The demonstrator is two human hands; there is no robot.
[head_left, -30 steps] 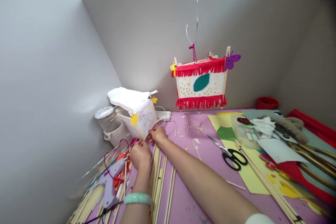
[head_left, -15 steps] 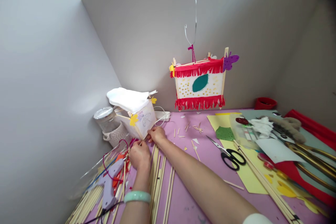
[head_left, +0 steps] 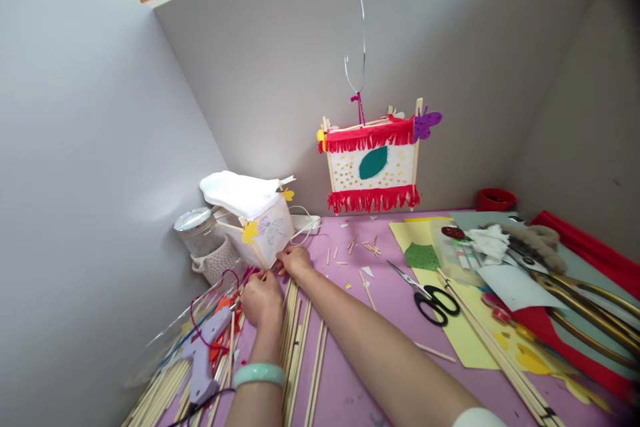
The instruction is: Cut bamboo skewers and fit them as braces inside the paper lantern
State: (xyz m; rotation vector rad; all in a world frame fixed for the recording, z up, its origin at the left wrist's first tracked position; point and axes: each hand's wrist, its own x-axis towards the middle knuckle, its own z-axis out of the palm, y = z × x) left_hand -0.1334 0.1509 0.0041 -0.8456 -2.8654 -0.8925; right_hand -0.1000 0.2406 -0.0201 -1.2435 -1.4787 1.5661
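A white paper lantern point(head_left: 273, 230) on a stick frame, with yellow cut-outs and a purple drawing, sits at the back left of the purple table. My left hand point(head_left: 262, 299), with a green bangle below its wrist, is closed at the lantern's lower front corner, its fingers pressed together by a stick end. Just right of it, my right hand point(head_left: 294, 260) is closed at the lantern's bottom edge. Whatever lies between the fingertips of either hand is too small to make out. Wooden sticks point(head_left: 295, 347) lie beneath and behind my hands.
A fringed red and white lantern point(head_left: 374, 165) hangs from a wire hook. Scissors point(head_left: 430, 297), yellow paper point(head_left: 467, 340) and pliers point(head_left: 585, 300) lie right. A glue gun point(head_left: 203, 353) and glass jar point(head_left: 197, 230) are left; a red bowl point(head_left: 496, 199) stands at the back.
The whole view has shifted slightly, so things appear a little further left. Both hands stay at the lantern's lower edge with hardly any change in pose.
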